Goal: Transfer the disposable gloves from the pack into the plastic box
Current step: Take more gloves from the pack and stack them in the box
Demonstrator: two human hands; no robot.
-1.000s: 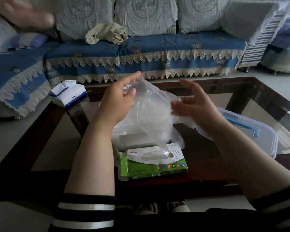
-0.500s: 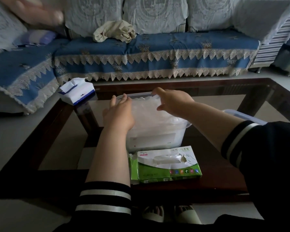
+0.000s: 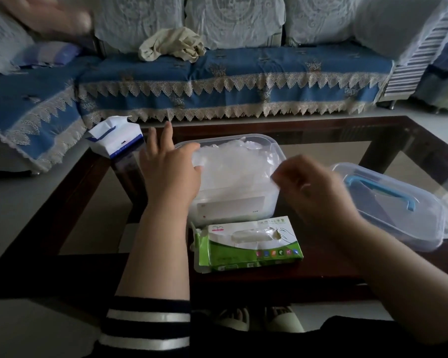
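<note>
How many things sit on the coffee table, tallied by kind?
Clear plastic box holding gloves: 1
Clear lid with blue handle: 1
Green glove pack: 1
White and blue tissue pack: 1
Total: 4 (the heaped gloves cannot be counted)

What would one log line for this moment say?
left hand: presses gloves into plastic box | right hand: beside box | glove pack: in front
</note>
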